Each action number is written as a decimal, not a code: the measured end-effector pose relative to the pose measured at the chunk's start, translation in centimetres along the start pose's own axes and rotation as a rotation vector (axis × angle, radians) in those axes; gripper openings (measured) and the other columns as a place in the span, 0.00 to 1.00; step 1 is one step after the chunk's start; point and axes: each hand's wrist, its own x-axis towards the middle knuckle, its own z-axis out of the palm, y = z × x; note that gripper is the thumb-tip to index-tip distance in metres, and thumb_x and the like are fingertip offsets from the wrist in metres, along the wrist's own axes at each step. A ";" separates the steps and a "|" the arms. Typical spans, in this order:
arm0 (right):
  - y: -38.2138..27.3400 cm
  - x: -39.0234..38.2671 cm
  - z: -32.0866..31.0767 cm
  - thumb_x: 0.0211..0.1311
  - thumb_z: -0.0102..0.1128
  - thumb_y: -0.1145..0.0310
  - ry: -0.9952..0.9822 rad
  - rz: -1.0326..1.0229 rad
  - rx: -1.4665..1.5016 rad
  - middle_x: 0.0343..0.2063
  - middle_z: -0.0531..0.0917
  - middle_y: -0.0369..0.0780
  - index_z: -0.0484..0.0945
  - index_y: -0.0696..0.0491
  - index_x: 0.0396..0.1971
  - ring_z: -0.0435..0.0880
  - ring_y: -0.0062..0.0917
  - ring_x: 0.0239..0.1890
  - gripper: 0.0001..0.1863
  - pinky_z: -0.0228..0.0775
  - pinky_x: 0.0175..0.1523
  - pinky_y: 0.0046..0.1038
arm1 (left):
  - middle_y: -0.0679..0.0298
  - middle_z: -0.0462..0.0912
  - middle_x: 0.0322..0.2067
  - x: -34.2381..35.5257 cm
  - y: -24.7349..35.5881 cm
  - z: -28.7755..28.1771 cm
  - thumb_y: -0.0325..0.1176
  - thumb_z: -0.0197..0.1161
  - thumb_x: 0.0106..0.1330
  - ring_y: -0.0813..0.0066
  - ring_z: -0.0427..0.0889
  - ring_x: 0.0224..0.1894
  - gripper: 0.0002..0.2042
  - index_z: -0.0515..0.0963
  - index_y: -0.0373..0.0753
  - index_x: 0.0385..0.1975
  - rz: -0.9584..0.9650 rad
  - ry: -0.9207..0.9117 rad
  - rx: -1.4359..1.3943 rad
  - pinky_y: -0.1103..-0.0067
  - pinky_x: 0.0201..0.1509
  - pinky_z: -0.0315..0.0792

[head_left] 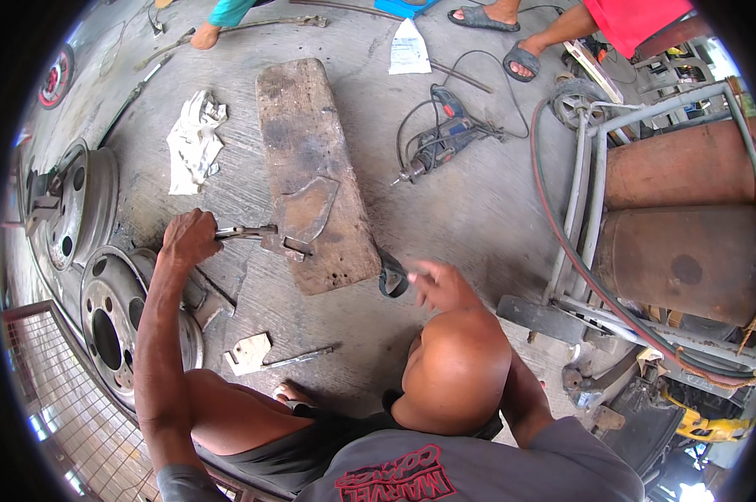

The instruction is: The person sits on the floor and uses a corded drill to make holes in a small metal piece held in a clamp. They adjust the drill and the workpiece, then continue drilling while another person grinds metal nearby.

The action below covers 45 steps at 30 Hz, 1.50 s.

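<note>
My left hand (190,238) is closed round the handles of metal pliers (242,232). Their jaws meet a small dark metal piece with a slot (288,245), at the left edge of a thick, worn wooden block (307,109). A flat, irregular metal plate (311,209) lies on the block beside that piece. Past the block's near right corner, my right hand (441,284) hangs with its fingers apart, slightly blurred, and nothing shows in it. Close to its fingertips is a dark, strap-like object (392,278), partly hidden by the block.
A corded power drill (445,142) and a white cloth (196,142) lie on the concrete. Steel wheel rims (110,318) stand at left. A metal cart (591,167) carries rusty cylinders (679,259) at right. Another person's sandalled feet (522,60) show at the top.
</note>
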 end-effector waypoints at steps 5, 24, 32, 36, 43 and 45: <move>-5.4 5.9 -4.5 0.75 0.58 0.60 0.088 -0.021 -0.427 0.24 0.83 0.42 0.68 0.47 0.75 0.86 0.26 0.29 0.30 0.77 0.46 0.36 | 0.49 0.87 0.32 0.7 0.1 0.2 0.38 0.77 0.50 0.47 0.88 0.40 0.14 0.86 0.36 0.30 0.053 0.032 -0.002 0.58 0.45 0.81; -6.6 23.1 -19.0 0.41 0.88 0.64 0.152 -0.313 -1.495 0.72 0.68 0.44 0.56 0.37 0.78 0.56 0.43 0.80 0.62 0.50 0.79 0.57 | 0.51 0.86 0.28 1.6 -0.1 0.7 0.36 0.73 0.53 0.46 0.87 0.35 0.09 0.84 0.38 0.26 0.094 0.067 0.036 0.58 0.39 0.80; -5.6 23.8 -19.7 0.38 0.86 0.50 0.163 -0.383 -1.429 0.58 0.78 0.52 0.62 0.46 0.74 0.74 0.49 0.67 0.60 0.58 0.75 0.56 | 0.50 0.85 0.27 2.3 -0.3 0.6 0.34 0.70 0.54 0.47 0.87 0.35 0.07 0.84 0.38 0.27 0.110 0.066 0.070 0.58 0.38 0.80; -3.6 22.4 -18.1 0.40 0.85 0.48 0.303 -0.330 -1.273 0.55 0.79 0.56 0.67 0.52 0.68 0.76 0.53 0.64 0.54 0.63 0.71 0.58 | 0.49 0.85 0.27 2.8 -0.2 0.4 0.36 0.72 0.54 0.48 0.87 0.34 0.08 0.86 0.38 0.28 0.079 0.012 0.102 0.59 0.38 0.80; -1.8 18.6 -15.4 0.41 0.86 0.50 0.228 -0.344 -1.226 0.56 0.77 0.58 0.66 0.56 0.67 0.75 0.54 0.63 0.54 0.69 0.68 0.54 | 0.48 0.86 0.28 2.1 -0.6 1.1 0.37 0.78 0.50 0.46 0.88 0.37 0.11 0.86 0.37 0.25 0.075 0.066 -0.020 0.58 0.43 0.80; -0.7 16.9 -14.3 0.42 0.86 0.52 0.218 -0.332 -1.207 0.57 0.77 0.58 0.65 0.56 0.69 0.75 0.53 0.63 0.55 0.70 0.68 0.53 | 0.47 0.86 0.28 2.4 -0.8 1.1 0.37 0.79 0.50 0.45 0.88 0.37 0.11 0.86 0.37 0.25 0.098 0.052 -0.013 0.58 0.43 0.80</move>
